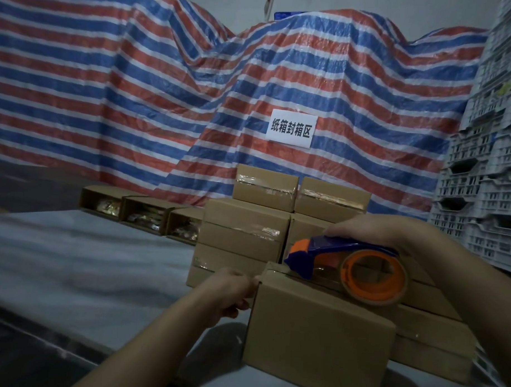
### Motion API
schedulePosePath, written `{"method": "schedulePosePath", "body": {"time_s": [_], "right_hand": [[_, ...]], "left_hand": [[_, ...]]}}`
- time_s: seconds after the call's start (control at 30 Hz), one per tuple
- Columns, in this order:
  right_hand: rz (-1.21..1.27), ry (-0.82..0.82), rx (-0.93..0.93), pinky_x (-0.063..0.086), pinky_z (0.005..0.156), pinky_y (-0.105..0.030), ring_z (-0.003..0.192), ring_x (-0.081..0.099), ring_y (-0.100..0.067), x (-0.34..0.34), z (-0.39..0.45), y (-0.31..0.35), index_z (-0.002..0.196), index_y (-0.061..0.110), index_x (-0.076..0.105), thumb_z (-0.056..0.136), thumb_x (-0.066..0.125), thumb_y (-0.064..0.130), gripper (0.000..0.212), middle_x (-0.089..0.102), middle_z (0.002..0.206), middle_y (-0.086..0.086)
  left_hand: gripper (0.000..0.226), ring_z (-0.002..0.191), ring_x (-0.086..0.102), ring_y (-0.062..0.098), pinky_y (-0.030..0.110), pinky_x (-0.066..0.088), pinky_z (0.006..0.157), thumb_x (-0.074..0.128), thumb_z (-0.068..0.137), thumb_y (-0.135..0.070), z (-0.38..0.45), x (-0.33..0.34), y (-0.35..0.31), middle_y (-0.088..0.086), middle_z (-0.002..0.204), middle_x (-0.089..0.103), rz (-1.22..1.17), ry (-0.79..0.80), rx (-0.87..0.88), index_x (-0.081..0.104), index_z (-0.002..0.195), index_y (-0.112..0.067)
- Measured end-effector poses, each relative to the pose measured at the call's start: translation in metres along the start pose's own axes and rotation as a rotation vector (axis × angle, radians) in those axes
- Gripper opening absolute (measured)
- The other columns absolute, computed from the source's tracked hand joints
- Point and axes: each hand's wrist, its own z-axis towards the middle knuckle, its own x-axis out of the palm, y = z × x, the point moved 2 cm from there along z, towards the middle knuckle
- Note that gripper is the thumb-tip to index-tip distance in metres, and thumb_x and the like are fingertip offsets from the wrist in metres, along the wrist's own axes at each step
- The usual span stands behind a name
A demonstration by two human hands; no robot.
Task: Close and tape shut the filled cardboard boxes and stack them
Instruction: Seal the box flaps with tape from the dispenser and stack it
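Note:
A closed cardboard box [318, 337] stands on the table in front of me. My right hand [374, 230] grips a blue and orange tape dispenser [350, 263] whose front end rests on the box's top left corner. My left hand [230, 288] presses against the box's left end near that top corner, fingers curled at the edge. Behind stands a stack of taped boxes [244, 236], with two more taped boxes [266, 188] on top.
Three open filled boxes [143, 212] lie in a row at the back left of the pale table [87, 260]. A striped tarp [165, 89] with a white sign [291, 128] hangs behind. White plastic crates [486, 172] are stacked at the right.

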Motion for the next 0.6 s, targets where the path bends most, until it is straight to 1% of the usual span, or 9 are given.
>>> {"method": "schedulePosePath", "body": {"time_s": [0.1,0.2,0.3,0.33,0.37,0.43,0.5,0.53,0.6], "right_hand": [[-0.009,-0.008,-0.019,0.048,0.069,-0.027,0.06,0.067,-0.007,0.001,0.001,0.0,0.099,0.02,0.071,0.102,0.045,0.052,0.041,0.074,0.069,0.004],[-0.032,-0.006,-0.034,0.048,0.07,-0.028,0.062,0.068,-0.007,0.002,0.002,0.001,0.1,0.021,0.071,0.103,0.044,0.051,0.04,0.075,0.071,0.004],[-0.045,-0.002,-0.042,0.05,0.073,-0.028,0.07,0.07,-0.011,0.001,0.001,0.0,0.101,0.024,0.07,0.104,0.045,0.048,0.035,0.077,0.079,0.0],[-0.059,-0.001,-0.048,0.05,0.074,-0.027,0.073,0.071,-0.012,0.0,0.001,0.0,0.101,0.026,0.07,0.104,0.045,0.048,0.033,0.077,0.08,0.001],[-0.066,0.002,-0.049,0.049,0.073,-0.026,0.074,0.071,-0.012,0.001,0.001,-0.001,0.101,0.028,0.07,0.104,0.045,0.048,0.032,0.077,0.081,0.002],[-0.018,-0.005,-0.024,0.048,0.069,-0.025,0.071,0.071,-0.009,0.001,0.002,-0.002,0.103,0.026,0.071,0.102,0.047,0.051,0.035,0.077,0.08,0.003],[-0.011,-0.008,-0.002,0.047,0.064,-0.023,0.063,0.07,-0.005,0.001,0.002,-0.001,0.102,0.024,0.07,0.102,0.047,0.053,0.037,0.076,0.072,0.006],[-0.015,-0.007,0.004,0.046,0.062,-0.022,0.059,0.069,-0.003,0.001,0.001,0.0,0.1,0.024,0.069,0.102,0.046,0.053,0.037,0.074,0.068,0.008],[-0.009,-0.005,0.01,0.045,0.061,-0.022,0.053,0.067,-0.001,0.002,0.0,0.001,0.097,0.023,0.069,0.102,0.047,0.052,0.037,0.073,0.063,0.009]], "left_hand": [[0.036,0.08,0.051,0.014,0.029,0.045,0.073,0.059,0.093,-0.044,0.001,0.005,0.009,0.001,0.099,0.056,-0.063,-0.048,-0.037,0.06,0.115,-0.016],[0.043,0.085,0.051,0.014,0.031,0.045,0.078,0.055,0.094,-0.048,0.0,0.011,0.01,0.003,0.113,0.058,-0.092,-0.065,-0.051,0.059,0.122,-0.016],[0.058,0.092,0.055,0.016,0.03,0.046,0.074,0.057,0.091,-0.056,-0.005,0.013,0.014,0.006,0.118,0.056,-0.117,-0.061,-0.068,0.05,0.131,-0.015],[0.056,0.092,0.056,0.017,0.029,0.046,0.07,0.059,0.089,-0.057,-0.006,0.013,0.017,0.005,0.113,0.056,-0.095,-0.062,-0.069,0.048,0.126,-0.017],[0.048,0.087,0.056,0.015,0.027,0.045,0.065,0.06,0.09,-0.055,-0.008,0.012,0.018,0.004,0.106,0.057,-0.055,-0.074,-0.051,0.048,0.119,-0.018],[0.029,0.074,0.052,0.011,0.024,0.04,0.059,0.054,0.097,-0.046,-0.006,0.009,0.012,0.0,0.091,0.057,-0.003,-0.139,0.054,0.053,0.104,-0.018],[0.031,0.067,0.048,0.01,0.023,0.038,0.056,0.044,0.101,-0.046,-0.003,0.006,-0.008,-0.001,0.08,0.055,-0.032,-0.197,0.14,0.057,0.097,-0.018],[0.035,0.066,0.048,0.01,0.023,0.038,0.056,0.042,0.101,-0.048,-0.002,0.005,-0.019,-0.002,0.078,0.054,-0.056,-0.186,0.146,0.058,0.094,-0.018],[0.039,0.068,0.05,0.013,0.024,0.04,0.06,0.046,0.098,-0.054,-0.003,0.007,-0.034,0.0,0.078,0.058,-0.073,-0.082,0.113,0.061,0.091,-0.018]]}}
